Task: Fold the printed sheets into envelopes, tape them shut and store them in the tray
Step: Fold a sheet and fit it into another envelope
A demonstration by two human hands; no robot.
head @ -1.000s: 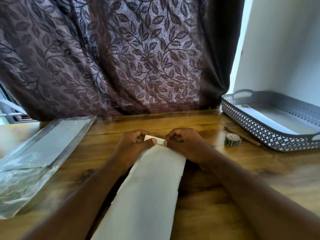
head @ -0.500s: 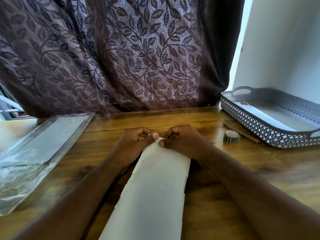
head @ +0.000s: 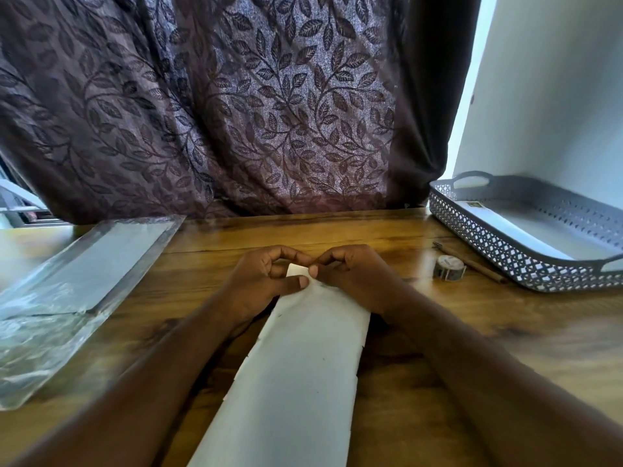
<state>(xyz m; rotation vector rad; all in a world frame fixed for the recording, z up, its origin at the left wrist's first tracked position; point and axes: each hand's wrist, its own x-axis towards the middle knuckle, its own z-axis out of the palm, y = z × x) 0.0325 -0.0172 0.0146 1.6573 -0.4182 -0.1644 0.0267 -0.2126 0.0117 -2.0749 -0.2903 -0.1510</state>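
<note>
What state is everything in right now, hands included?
White sheet: lies lengthwise on the table, far end pinched.
Left hand: pinches the sheet's far end.
Right hand: pinches the same end.
Tape roll: on the table beside the tray, untouched.
Tray: on the table, one white envelope inside.
Plastic sleeve: lies flat at left, untouched.

The person's left grip (head: 256, 284) and right grip (head: 350, 278) are bare hands, joined to a bare left forearm (head: 151, 382) and right forearm (head: 488, 379) that run uncovered to the bottom edge of the view. The nails (head: 303, 281) that show look short and plain, though blur there leaves it uncertain.
</note>
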